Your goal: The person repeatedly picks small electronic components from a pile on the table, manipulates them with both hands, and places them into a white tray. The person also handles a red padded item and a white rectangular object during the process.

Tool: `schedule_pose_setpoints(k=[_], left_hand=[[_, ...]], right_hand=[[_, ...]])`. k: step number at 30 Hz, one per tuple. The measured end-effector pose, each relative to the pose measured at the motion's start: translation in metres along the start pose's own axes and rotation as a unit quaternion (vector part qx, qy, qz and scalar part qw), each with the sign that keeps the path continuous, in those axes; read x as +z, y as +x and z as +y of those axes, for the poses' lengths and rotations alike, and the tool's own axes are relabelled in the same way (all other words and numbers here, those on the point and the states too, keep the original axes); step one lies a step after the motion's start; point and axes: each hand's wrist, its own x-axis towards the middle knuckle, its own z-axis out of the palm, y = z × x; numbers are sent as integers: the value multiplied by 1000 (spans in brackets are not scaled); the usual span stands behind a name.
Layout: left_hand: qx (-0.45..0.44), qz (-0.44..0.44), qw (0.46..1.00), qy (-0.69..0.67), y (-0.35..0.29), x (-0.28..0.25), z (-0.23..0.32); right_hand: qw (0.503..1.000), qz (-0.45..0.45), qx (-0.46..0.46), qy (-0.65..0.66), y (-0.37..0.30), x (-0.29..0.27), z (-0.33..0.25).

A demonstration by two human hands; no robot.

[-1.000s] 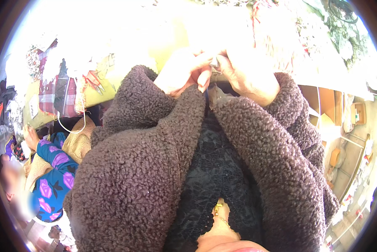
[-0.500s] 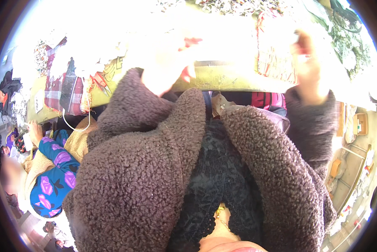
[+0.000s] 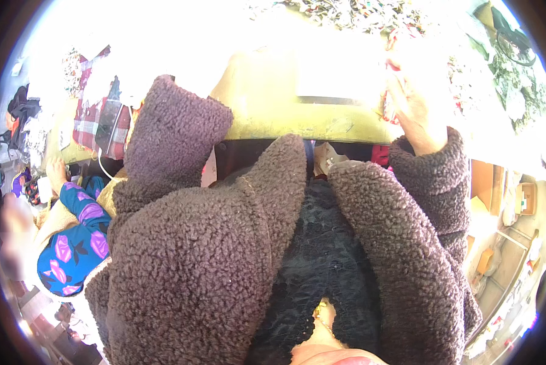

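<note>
My right hand (image 3: 418, 103) rests over the table by a red-edged piece (image 3: 390, 91), which looks like cloth. Its visible fingers are stretched out along the red edge; the rest of the hand fades into glare. My left arm, in a brown fleece sleeve (image 3: 175, 134), reaches over the table's near edge. Beyond its cuff my left hand is lost in the strong light, so its fingers and anything in them do not show. The yellow-green tabletop (image 3: 285, 121) shows between both arms, and most of its surface is washed out white.
Scrap-like pieces (image 3: 358, 13) are heaped at the far side. Plaid cloth (image 3: 90, 125) hangs over the edge at left, near a white cord (image 3: 104, 165). A person in a blue flowered sleeve (image 3: 78, 243) is close on my left. Cardboard boxes (image 3: 525, 198) stand at right.
My left hand has gone into the glare as its sleeve moved left and up, covering the red-handled tool. My right hand has moved left onto the red-edged piece, of which less now shows.
</note>
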Motion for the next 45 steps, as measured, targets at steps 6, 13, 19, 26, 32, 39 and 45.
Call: schedule_pose_setpoints(k=[6, 13, 19, 26, 32, 39, 45], left_hand=[[-36, 56, 954, -293, 12, -7, 46], [-90, -32, 853, -514, -12, 34, 45], [-123, -84, 697, -701, -18, 37, 51], [-250, -163, 537, -789, -9, 22, 66], [-131, -156, 728, -654, -13, 24, 76], [-22, -177, 870, -459, -18, 38, 67], [-137, -273, 871, -385, -24, 10, 82]], right_hand=[[995, -12, 41, 95, 47, -9, -21], [971, -157, 50, -174, 77, 11, -46], [994, -62, 91, 26, 63, 11, -18], [982, 114, -147, 38, 35, 23, -25], [973, 112, -199, 27, 35, 22, -49], [968, -47, -113, 221, 23, 13, -60], [954, -9, -74, 291, 11, 11, -68]])
